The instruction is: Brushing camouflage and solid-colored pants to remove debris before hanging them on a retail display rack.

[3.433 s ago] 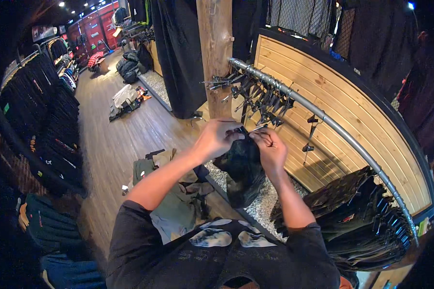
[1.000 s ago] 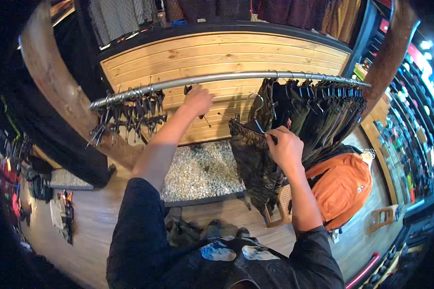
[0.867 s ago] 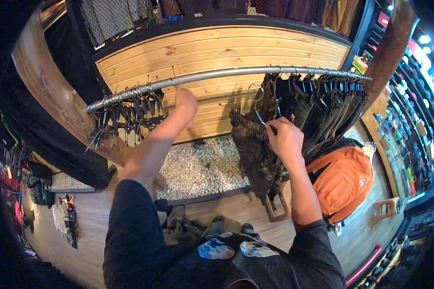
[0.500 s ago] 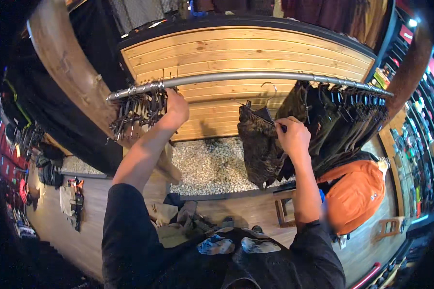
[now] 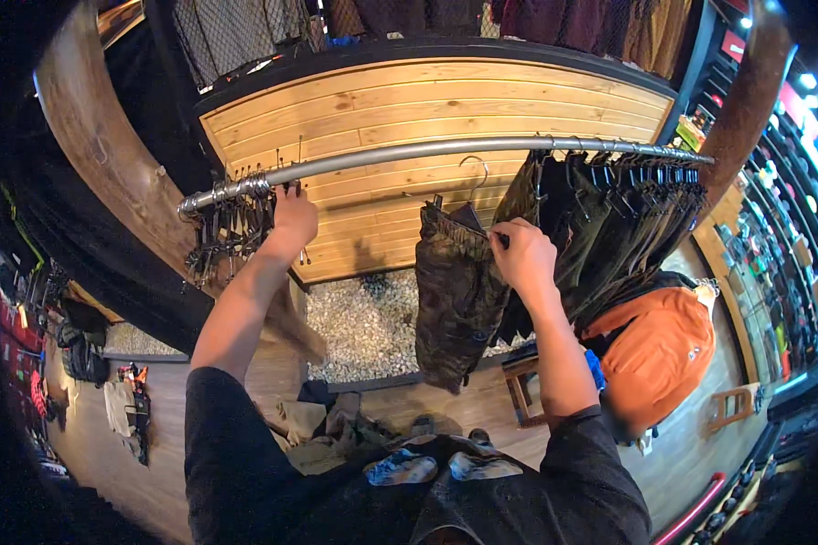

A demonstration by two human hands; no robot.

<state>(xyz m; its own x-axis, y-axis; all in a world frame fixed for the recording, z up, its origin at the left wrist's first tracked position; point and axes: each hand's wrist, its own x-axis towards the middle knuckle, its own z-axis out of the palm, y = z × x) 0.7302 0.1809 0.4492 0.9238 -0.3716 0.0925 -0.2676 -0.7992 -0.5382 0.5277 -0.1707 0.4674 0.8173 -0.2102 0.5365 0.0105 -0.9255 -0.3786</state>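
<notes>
My right hand [image 5: 525, 256] is closed on the waistband end of dark camouflage-patterned trousers [image 5: 459, 300]. They hang from a clip hanger [image 5: 473, 177] whose hook stands free below the metal rail [image 5: 409, 153]. My left hand [image 5: 293, 225] is raised to the rail's left part, its fingers curled at the edge of a dense cluster of bare clip hangers [image 5: 232, 218]. Which hanger those fingers touch is partly hidden by the hand. Right of the held pair, several dark trousers [image 5: 600, 218] hang in a tight row along the rail.
Thick wooden posts, one on the left [image 5: 100, 118], flank the rail. Behind stands a wood-plank panel [image 5: 382, 104] above white pebbles [image 5: 364, 331]. An orange jacket [image 5: 659, 354] hangs at the right. Folded clothes [image 5: 332, 422] and a small wooden frame [image 5: 523, 391] are low down near me.
The camouflage trousers have come lower and swung so more of their face shows, still in my right hand. My left hand stays by the bare hangers. The whole view has shifted slightly.
</notes>
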